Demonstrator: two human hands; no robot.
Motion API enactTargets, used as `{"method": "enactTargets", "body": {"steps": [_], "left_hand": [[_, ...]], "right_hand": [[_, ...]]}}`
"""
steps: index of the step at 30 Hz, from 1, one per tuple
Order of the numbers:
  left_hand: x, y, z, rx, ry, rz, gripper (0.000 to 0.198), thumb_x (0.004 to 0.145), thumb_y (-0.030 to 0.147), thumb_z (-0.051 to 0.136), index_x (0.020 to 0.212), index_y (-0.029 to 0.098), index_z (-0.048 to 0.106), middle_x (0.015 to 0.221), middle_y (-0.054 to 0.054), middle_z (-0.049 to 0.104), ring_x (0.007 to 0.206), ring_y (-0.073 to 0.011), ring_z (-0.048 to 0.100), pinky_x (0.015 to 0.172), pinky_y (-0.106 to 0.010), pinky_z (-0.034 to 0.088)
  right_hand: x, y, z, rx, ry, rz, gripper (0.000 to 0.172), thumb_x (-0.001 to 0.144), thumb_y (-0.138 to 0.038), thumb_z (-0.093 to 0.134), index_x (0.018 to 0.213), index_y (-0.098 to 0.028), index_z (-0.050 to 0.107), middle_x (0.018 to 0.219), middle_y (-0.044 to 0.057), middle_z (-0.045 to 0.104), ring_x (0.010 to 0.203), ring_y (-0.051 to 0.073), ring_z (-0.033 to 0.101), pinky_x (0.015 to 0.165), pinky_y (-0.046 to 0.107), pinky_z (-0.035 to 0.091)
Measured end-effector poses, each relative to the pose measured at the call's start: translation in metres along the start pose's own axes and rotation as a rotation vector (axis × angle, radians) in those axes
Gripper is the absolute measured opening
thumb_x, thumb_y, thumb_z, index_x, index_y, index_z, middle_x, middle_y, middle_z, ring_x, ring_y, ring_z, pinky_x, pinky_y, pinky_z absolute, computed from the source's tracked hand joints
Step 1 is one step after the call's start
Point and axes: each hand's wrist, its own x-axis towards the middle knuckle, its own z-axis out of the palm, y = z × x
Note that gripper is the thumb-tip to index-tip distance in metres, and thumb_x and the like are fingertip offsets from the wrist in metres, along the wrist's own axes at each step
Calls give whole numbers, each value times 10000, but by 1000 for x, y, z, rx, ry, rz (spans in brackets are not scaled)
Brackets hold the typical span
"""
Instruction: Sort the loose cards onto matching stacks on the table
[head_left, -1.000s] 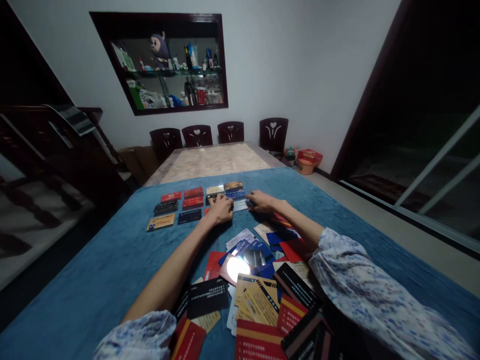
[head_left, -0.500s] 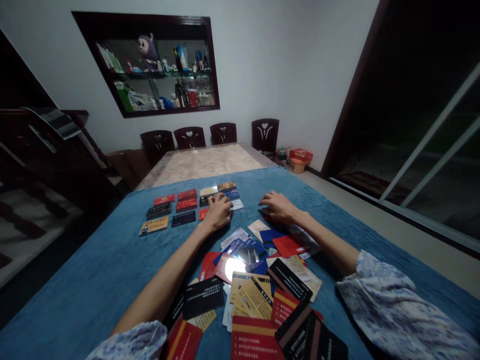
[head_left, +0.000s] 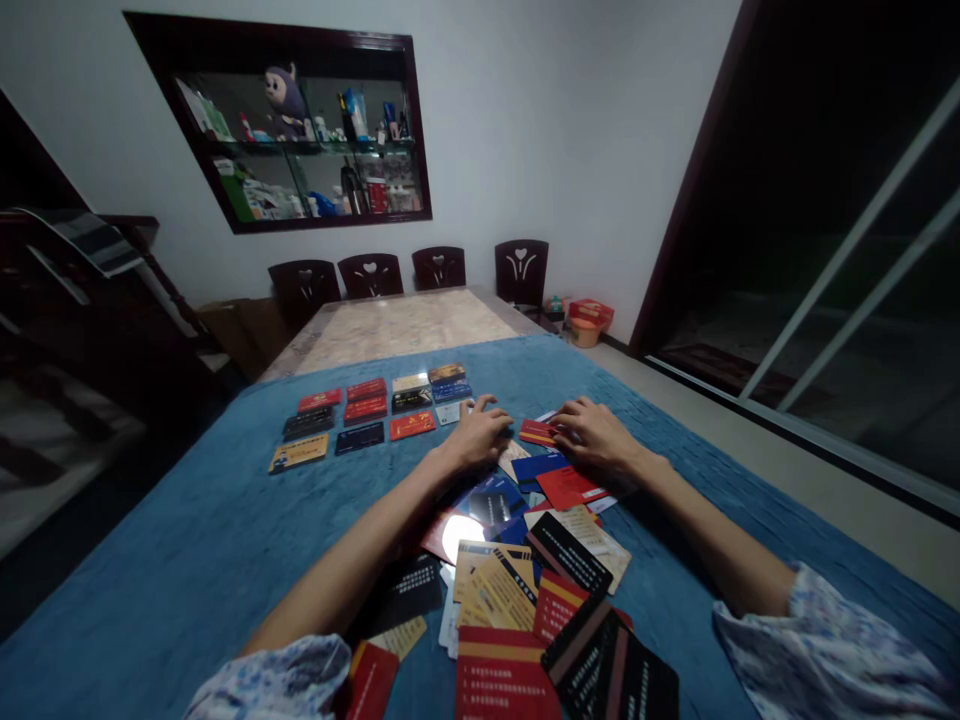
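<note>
Loosely curled, with its fingers apart, my left hand (head_left: 478, 437) hovers by the far left edge of a loose pile of cards; no card shows in it. My right hand (head_left: 596, 432) has its bent fingers closed on the right end of a red card (head_left: 536, 432) with a yellow stripe. Close below that hand, a plain red card (head_left: 570, 488) overlaps a blue card (head_left: 531, 467). Nearer to me, the pile holds black cards (head_left: 568, 552), gold cards (head_left: 496, 595) and a large red card (head_left: 501, 675), overlapping at various angles.
Left of my left hand, cards stand in neat rows, including an orange-red card (head_left: 412, 425), a dark blue card (head_left: 360, 438) and a gold card (head_left: 299, 453). A blue cloth (head_left: 187, 520) covers the near table. Dark chairs (head_left: 521, 272) stand beyond the table's far end.
My left hand has moved right, from the card rows to the pile, uncovering the orange-red card. My right hand has shifted slightly right, and the striped red card now shows at its fingers.
</note>
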Motion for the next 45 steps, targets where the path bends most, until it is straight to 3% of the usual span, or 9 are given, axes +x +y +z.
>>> {"method": "enactTargets", "body": {"steps": [7, 13, 18, 24, 28, 35, 40, 45], "left_hand": [[27, 17, 5, -41, -71, 47, 296, 841, 190, 579, 1128, 220, 648, 1339, -86, 610, 1364, -355, 316, 1044, -562, 284], [41, 21, 12, -113, -124, 17, 197, 823, 203, 605, 1006, 221, 676, 1304, -64, 629, 1329, -347, 351, 1021, -541, 309], [40, 14, 16, -161, -89, -12, 169, 839, 184, 580, 959, 210, 695, 1215, -69, 667, 1288, -333, 385, 1006, -511, 333], [36, 5, 21, -116, -47, 98, 171, 884, 216, 572, 963, 217, 723, 1217, -78, 681, 1330, -327, 378, 1042, -537, 305], [34, 0, 17, -128, -48, 143, 181, 903, 237, 574, 964, 234, 744, 1157, -66, 715, 1331, -308, 396, 1068, -524, 297], [33, -5, 9, -196, -59, 96, 231, 909, 266, 594, 1072, 282, 756, 1053, -36, 751, 1315, -280, 448, 1096, -478, 321], [33, -5, 3, -232, -21, 82, 246, 909, 278, 579, 1057, 264, 775, 1086, -55, 731, 1225, -239, 546, 1029, -358, 429], [34, -10, 5, -347, 69, 82, 256, 915, 267, 557, 992, 195, 790, 1017, -55, 750, 1019, -193, 641, 923, -269, 482]], "right_hand": [[-9, 5, 2, 28, -8, -5, 346, 936, -481, 543, 1084, -226, 725, 1106, 134, 658, 1013, 269, 513, 759, 344, 385], [-11, 6, 5, 54, -22, -14, 337, 938, -455, 547, 1120, -225, 713, 1134, 128, 649, 1020, 266, 517, 796, 358, 395], [-11, 5, 5, 106, -20, -15, 338, 942, -425, 545, 1158, -218, 703, 1170, 131, 630, 1029, 255, 508, 834, 366, 404], [-13, 3, 2, 126, -30, -31, 317, 938, -363, 542, 1164, -209, 703, 1185, 126, 634, 1047, 260, 497, 858, 376, 400], [-13, 5, 4, 143, -8, -38, 337, 934, -358, 547, 1199, -206, 690, 1203, 124, 635, 1070, 267, 487, 882, 388, 397], [-11, 8, 10, 159, 53, -69, 297, 936, -316, 549, 1168, -217, 705, 1131, 122, 673, 1030, 249, 511, 876, 373, 399], [-10, 7, 8, 152, 96, -75, 264, 911, -189, 552, 1117, -201, 717, 1047, 104, 710, 966, 229, 536, 843, 334, 384], [-11, 3, 8, 217, 153, -57, 276, 933, -193, 506, 1111, -178, 716, 992, 100, 728, 909, 219, 550, 834, 323, 389]]}}
